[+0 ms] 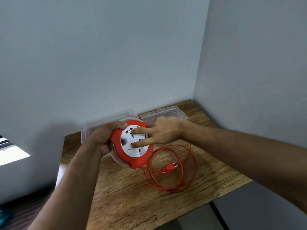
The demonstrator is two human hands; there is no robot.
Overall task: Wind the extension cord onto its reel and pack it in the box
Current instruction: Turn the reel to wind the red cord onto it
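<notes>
Orange plastic frames the reel [132,145], which is held tilted above the wooden tabletop [126,193] with its white socket face turned toward the camera. Much of the clear box [106,121] behind it is hidden by the reel and the left hand, so whether anything lies inside cannot be told; only its far rim and left end show against the wall. Its clear lid [167,113] lies flat just to the right, partly covered by the right hand. How much cord is already wound on the drum is hard to make out through the reel's clear side. The lower left corner is blurred.

The left hand [103,136] grips the reel's left edge, fingers curled round the orange rim and thumb on top near the upper edge. The right hand [163,131] is spread, with two straight fingers [141,130] pressing on the white face and the others fanned out above it.

Both forearms reach in from the bottom corners, the left rising steeply, the right coming across from the right edge.

The loose orange cord [179,176] lies in loops on the tabletop to the right of the reel, its plug [170,166] resting inside the loops.
</notes>
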